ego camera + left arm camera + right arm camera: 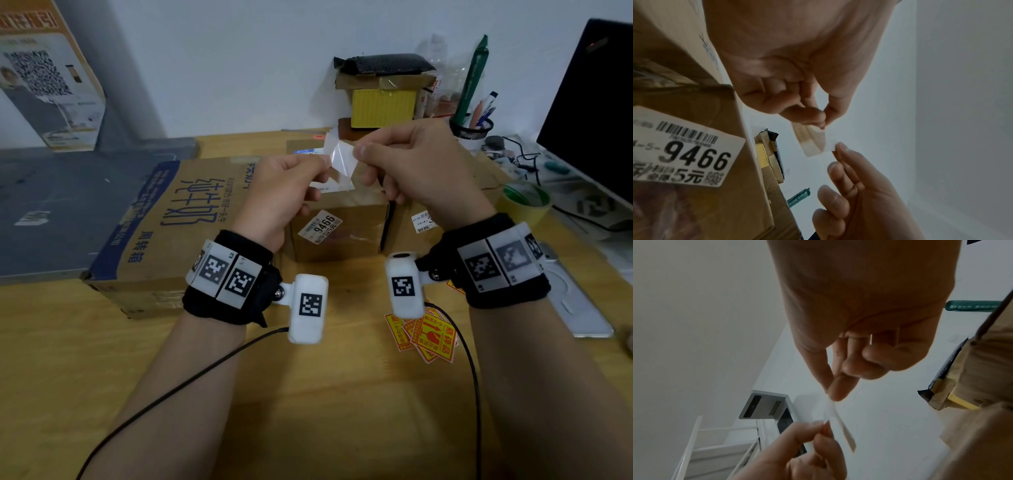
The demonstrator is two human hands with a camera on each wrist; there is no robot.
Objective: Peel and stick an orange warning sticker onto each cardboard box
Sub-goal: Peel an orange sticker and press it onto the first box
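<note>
Item: small sticker with glossy white backing (337,164), held above the brown cardboard box bearing a "9466" label (339,226).
Step in hand, as judged: peeling.
Left hand (284,192): raised above that box, thumb and forefinger pinching the sheet's left edge.
Right hand (416,164): level with it, pinching the opposite corner.
Next move would call for separating the layers, then pressing onto the box.
Stock: loose orange warning stickers (428,334) on the wooden desk (308,411), in front of the box.
</note>
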